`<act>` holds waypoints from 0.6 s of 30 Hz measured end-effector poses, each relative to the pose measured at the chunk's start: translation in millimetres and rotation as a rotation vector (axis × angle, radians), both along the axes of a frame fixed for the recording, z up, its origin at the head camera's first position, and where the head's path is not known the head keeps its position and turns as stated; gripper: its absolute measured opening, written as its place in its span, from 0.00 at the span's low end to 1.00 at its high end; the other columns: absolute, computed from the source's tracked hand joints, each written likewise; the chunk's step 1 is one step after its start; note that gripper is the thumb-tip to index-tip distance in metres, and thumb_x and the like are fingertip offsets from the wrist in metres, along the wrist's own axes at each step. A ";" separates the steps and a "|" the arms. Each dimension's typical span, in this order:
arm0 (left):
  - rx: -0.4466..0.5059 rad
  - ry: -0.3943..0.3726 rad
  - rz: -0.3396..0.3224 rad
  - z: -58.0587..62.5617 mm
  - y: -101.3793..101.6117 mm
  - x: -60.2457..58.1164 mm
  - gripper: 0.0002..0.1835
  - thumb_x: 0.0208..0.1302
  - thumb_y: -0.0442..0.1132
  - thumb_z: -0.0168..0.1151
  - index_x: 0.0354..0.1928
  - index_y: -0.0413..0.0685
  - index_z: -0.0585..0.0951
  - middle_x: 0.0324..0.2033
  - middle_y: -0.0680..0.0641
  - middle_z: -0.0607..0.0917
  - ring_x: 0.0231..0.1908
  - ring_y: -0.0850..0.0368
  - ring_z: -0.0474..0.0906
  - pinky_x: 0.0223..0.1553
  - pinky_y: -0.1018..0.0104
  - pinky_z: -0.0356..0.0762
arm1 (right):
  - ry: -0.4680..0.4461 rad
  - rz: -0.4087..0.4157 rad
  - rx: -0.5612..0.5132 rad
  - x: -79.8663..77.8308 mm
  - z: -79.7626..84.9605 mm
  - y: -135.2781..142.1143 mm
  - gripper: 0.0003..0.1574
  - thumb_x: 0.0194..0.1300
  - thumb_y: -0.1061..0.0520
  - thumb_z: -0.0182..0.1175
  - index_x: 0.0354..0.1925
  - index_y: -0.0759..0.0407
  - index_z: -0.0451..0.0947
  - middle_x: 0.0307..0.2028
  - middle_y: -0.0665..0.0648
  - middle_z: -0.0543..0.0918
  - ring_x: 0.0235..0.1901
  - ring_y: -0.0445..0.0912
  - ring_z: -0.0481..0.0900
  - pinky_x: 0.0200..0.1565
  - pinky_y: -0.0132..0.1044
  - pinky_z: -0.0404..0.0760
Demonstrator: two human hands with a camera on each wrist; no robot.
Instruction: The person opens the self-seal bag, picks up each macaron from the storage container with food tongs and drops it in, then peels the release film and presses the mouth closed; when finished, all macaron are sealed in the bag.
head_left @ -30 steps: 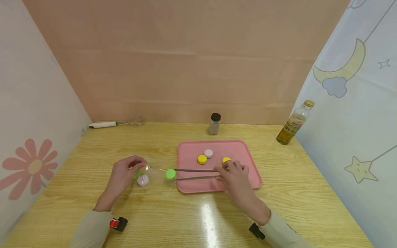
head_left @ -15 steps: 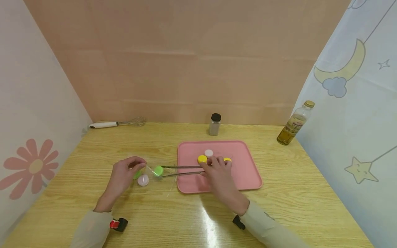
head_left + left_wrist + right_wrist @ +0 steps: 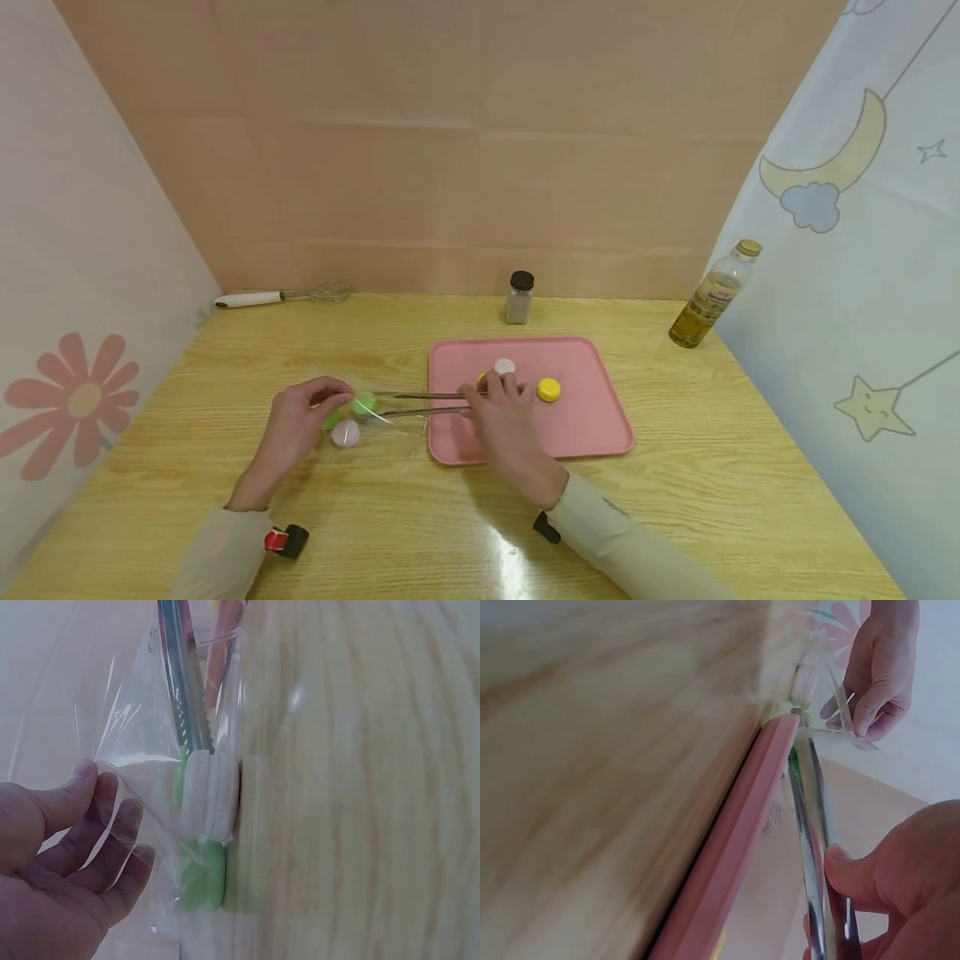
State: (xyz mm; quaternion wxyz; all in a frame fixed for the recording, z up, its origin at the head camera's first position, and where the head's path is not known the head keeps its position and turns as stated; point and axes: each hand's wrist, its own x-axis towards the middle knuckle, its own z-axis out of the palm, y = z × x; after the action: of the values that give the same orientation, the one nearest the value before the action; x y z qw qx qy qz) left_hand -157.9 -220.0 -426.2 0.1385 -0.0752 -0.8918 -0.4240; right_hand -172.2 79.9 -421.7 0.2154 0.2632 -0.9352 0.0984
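Observation:
My left hand (image 3: pixel 296 425) pinches the edge of a clear plastic bag (image 3: pixel 124 712) between thumb and fingers, lifting its upper layer. Inside lie a pale pink macaron (image 3: pixel 346 433) and a green macaron (image 3: pixel 331 420), partly behind that hand. My right hand (image 3: pixel 504 429) holds metal tongs (image 3: pixel 420 396) that reach leftward into the bag. At their tips is another green macaron (image 3: pixel 363 405), beside the other two. Under the right hand is a pink tray (image 3: pixel 592 433) with a yellow macaron (image 3: pixel 549 389), a white macaron (image 3: pixel 504 366) and a second yellow one mostly hidden.
Behind the tray stands a small jar with a black lid (image 3: pixel 519 298). A bottle of yellowish liquid (image 3: pixel 703 308) is at the back right. At the back left lies a whisk (image 3: pixel 281 297) with a white handle. The tray's raised rim (image 3: pixel 742 825) runs beneath the tongs.
My right hand has moved left with the tongs, carrying the green macaron from the tray's left edge into the bag beside the others. The left hand has stayed in place at the bag's edge.

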 end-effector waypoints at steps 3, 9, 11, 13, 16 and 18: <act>-0.004 -0.001 -0.003 -0.1 -0.1 -0.5 0.04 0.69 0.35 0.66 0.41 0.44 0.87 0.36 0.50 0.88 0.43 0.52 0.83 0.43 0.72 0.76 | -0.039 -0.001 -0.009 0.0 0.8 -5.3 0.13 0.66 0.51 0.68 0.48 0.49 0.83 0.38 0.56 0.72 0.38 0.53 0.62 0.38 0.49 0.60; -0.008 -0.007 -0.006 2.5 0.4 -0.8 0.04 0.69 0.34 0.66 0.42 0.45 0.87 0.37 0.50 0.88 0.43 0.52 0.83 0.43 0.71 0.77 | -0.072 -0.016 -0.008 1.6 4.3 -12.5 0.13 0.66 0.51 0.68 0.49 0.49 0.84 0.38 0.55 0.73 0.39 0.53 0.63 0.39 0.48 0.60; -0.009 -0.008 -0.005 3.1 0.4 -0.7 0.04 0.69 0.35 0.66 0.42 0.45 0.87 0.37 0.50 0.88 0.43 0.52 0.83 0.43 0.70 0.77 | -0.066 -0.021 -0.004 1.8 4.6 -14.4 0.13 0.66 0.51 0.68 0.49 0.50 0.84 0.38 0.55 0.73 0.39 0.53 0.63 0.39 0.48 0.61; -0.011 -0.008 -0.005 3.1 0.4 -0.8 0.04 0.69 0.34 0.66 0.41 0.45 0.87 0.37 0.50 0.88 0.43 0.53 0.83 0.44 0.69 0.77 | -0.066 -0.026 0.001 1.9 4.4 -16.3 0.14 0.66 0.51 0.69 0.49 0.49 0.83 0.37 0.55 0.73 0.39 0.53 0.64 0.38 0.47 0.61; -0.011 -0.013 -0.003 2.0 0.1 -0.8 0.04 0.69 0.34 0.66 0.41 0.46 0.87 0.37 0.50 0.88 0.43 0.53 0.83 0.44 0.68 0.77 | -0.082 -0.032 0.011 2.5 4.3 -19.4 0.14 0.66 0.51 0.69 0.49 0.49 0.83 0.37 0.55 0.73 0.39 0.53 0.64 0.38 0.47 0.60; -0.012 -0.016 -0.001 1.4 0.1 -0.8 0.04 0.69 0.34 0.66 0.41 0.46 0.87 0.37 0.50 0.88 0.43 0.53 0.83 0.43 0.67 0.77 | -0.096 -0.032 0.016 2.9 4.3 -21.2 0.15 0.66 0.51 0.69 0.50 0.49 0.83 0.37 0.55 0.73 0.39 0.52 0.63 0.37 0.46 0.60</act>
State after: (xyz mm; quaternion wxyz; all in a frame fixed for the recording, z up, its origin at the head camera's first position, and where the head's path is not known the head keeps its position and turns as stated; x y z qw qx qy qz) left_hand -158.7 -219.9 -424.8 0.1309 -0.0730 -0.8954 -0.4194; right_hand -169.2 58.7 -417.4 0.1697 0.2449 -0.9493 0.1000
